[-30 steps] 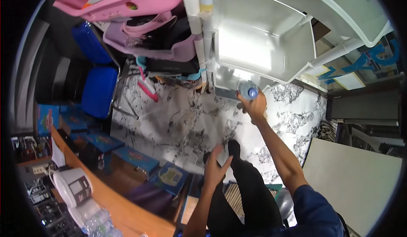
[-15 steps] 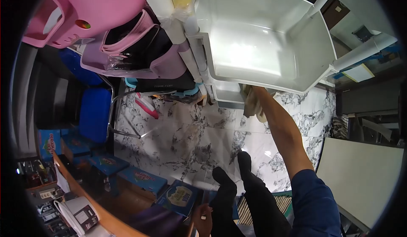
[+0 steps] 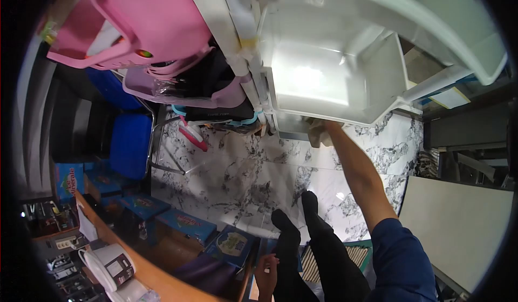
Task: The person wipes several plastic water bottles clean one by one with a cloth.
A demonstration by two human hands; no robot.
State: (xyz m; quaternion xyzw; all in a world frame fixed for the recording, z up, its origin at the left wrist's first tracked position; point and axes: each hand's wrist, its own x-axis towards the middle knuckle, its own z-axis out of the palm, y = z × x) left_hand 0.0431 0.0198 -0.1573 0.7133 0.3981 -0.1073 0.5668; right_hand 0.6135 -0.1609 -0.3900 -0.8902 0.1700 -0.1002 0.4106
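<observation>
My right arm, in a dark blue sleeve, reaches forward to a white plastic rack of stacked bins. My right hand [image 3: 332, 126] is closed on a crumpled beige cloth [image 3: 319, 133] at the lower bin [image 3: 291, 124]; the upper bin's rim hides part of the hand. Just above is the white upper bin [image 3: 329, 110], its inside bare and shiny. Low in the view, my left hand [image 3: 266, 274] hangs beside my leg with its fingers curled. A small pale spot shows at those fingers, too small to name.
Pink and purple plastic bins [image 3: 156, 21] stack at the upper left. A blue chair [image 3: 131, 143] stands at left above several blue cartons [image 3: 186, 224]. A white bucket [image 3: 110, 267] sits on the wooden desk edge. A pale tabletop [image 3: 458, 226] lies at right, over a marble-patterned floor [image 3: 243, 178].
My view has tilted up, so another white bin now shows at the top right. My right hand has gone slightly further in behind the upper bin's rim with the cloth.
</observation>
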